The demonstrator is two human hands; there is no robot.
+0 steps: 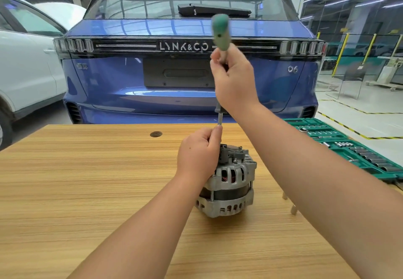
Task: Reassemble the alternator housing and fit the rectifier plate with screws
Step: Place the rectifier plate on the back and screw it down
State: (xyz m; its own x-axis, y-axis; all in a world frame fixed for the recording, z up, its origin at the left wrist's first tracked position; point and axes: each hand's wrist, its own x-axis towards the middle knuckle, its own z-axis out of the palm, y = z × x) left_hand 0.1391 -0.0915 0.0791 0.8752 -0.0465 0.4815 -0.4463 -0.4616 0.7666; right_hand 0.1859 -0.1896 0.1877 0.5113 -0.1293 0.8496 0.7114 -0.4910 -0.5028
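A grey alternator (229, 188) stands upright on the wooden table (87, 180), its dark rectifier plate (234, 153) on top with small screws showing. A long screwdriver (220, 32) with a green handle stands nearly vertical above it. My right hand (234, 80) grips the handle's lower part. My left hand (199, 152) pinches the steel shaft just above the alternator's top. The screwdriver's tip is hidden behind my left hand.
A green socket set case (340, 145) lies open at the table's right edge. Two small metal parts (293, 209) stand on the table beside my right forearm. A round hole (156, 134) marks the table's far side. A blue car (185, 71) stands close behind, a white car (26, 71) at left.
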